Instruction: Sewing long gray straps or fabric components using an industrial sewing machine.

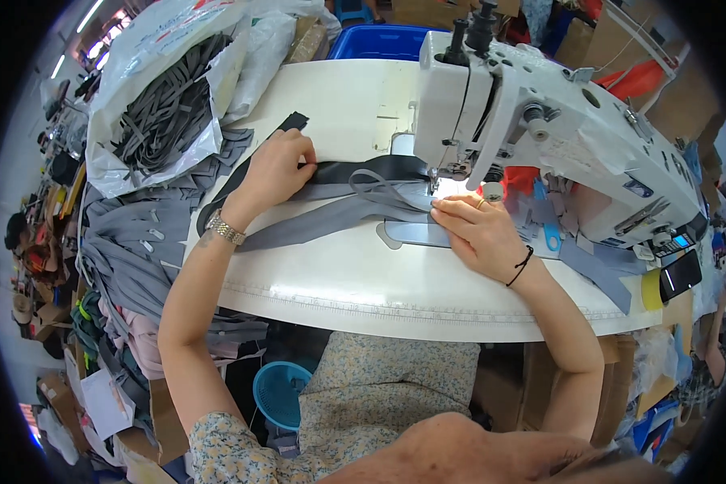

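At the sewing machine (pixel 540 129), a black fabric strip (pixel 363 168) and a grey fabric strip (pixel 323 222) run together to the lit needle area (pixel 437 179). A thin grey tape (pixel 371 179) loops above them. My left hand (pixel 278 169) lies on the black strip left of the machine, its fingers curled and the thumb pinching the strip. My right hand (pixel 480 234) rests just right of the needle, fingers stretched flat on the end of the grey fabric. The fabric under the presser foot is partly hidden.
A white plastic bag (pixel 105 137) of grey tapes stands at the left, above piled grey fabric (pixel 137 234). Blue-handled snips (pixel 552 235), grey offcuts (pixel 597 274), yellow tape (pixel 652 290) and a phone (pixel 681 276) lie right. A blue basket (pixel 282 395) sits below the table (pixel 339 298).
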### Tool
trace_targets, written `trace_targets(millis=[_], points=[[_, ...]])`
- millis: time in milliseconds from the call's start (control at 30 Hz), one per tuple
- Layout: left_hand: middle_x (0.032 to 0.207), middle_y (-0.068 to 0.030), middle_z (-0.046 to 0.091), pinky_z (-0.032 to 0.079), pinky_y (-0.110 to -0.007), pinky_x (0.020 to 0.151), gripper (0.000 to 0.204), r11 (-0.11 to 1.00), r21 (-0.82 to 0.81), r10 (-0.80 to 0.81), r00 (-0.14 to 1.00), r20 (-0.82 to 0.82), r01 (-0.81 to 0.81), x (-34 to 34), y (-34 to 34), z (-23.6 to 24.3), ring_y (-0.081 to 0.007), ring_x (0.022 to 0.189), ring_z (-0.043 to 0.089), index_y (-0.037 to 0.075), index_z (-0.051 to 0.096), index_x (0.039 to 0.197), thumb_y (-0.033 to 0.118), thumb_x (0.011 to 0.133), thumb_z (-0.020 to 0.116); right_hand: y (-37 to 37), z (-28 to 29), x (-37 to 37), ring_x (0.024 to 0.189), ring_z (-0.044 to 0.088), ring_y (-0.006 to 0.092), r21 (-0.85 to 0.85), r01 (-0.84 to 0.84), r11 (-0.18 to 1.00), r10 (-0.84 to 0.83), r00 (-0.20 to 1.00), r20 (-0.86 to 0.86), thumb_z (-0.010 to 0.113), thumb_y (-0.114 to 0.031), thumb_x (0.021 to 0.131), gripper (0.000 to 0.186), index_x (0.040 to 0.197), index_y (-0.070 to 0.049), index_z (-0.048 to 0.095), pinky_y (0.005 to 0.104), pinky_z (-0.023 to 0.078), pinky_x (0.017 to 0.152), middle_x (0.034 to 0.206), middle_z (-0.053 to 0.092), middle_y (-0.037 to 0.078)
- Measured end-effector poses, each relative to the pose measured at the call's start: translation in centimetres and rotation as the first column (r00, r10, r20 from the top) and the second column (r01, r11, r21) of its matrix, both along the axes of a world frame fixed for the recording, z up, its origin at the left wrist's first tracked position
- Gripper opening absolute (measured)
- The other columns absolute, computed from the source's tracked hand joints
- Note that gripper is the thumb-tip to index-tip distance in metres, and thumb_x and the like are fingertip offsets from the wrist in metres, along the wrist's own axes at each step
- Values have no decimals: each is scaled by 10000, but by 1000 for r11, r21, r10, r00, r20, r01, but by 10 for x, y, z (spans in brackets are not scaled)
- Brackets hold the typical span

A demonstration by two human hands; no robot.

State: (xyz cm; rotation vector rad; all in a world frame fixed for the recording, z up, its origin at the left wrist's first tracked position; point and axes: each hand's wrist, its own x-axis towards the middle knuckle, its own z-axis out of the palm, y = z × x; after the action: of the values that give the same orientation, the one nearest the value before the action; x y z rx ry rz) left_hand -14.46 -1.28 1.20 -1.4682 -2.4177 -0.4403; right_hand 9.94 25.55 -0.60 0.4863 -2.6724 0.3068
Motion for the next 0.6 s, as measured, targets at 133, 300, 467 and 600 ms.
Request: trace_targets(millis=[133,300,467,600], points=[[732,-70,637,404,-268,563,168,976,212,-70,863,501,-43,45,28,63,-112,584,485,-22,682,948,3,864,538,4,-1,2,1161,611,218,1,36,999,-36,999,21,649,-44,816,337,1148,-71,696,386,498,806,1245,665,33],[848,-102,662,468,-321,638,299,916,158,-392,732,557,370,106,42,85,-200,739,610,-30,711,1017,-44,824,481,8,-6,0,1152,614,200,3,38,999,-38,999,10,656,-50,816,342,1155,-76,696,374,492,770,1264,655,29],[979,-118,642,477,-414,831,235,966,-154,-253,894,-369,209,125,69,47,-273,974,603,1,681,944,89,730,641,5,-10,-3,1033,640,196,-8,45,999,-45,999,0,662,-85,815,344,1157,-88,699,473,415,917,1239,639,7],[879,-81,601,456,-428,865,141,915,-77,-369,747,-553,395,112,90,3,-244,950,566,31,650,793,123,687,636,2,-15,-2,899,661,209,0,66,998,-66,998,0,660,-118,812,350,1158,-92,700,573,338,1105,1227,631,-8]])
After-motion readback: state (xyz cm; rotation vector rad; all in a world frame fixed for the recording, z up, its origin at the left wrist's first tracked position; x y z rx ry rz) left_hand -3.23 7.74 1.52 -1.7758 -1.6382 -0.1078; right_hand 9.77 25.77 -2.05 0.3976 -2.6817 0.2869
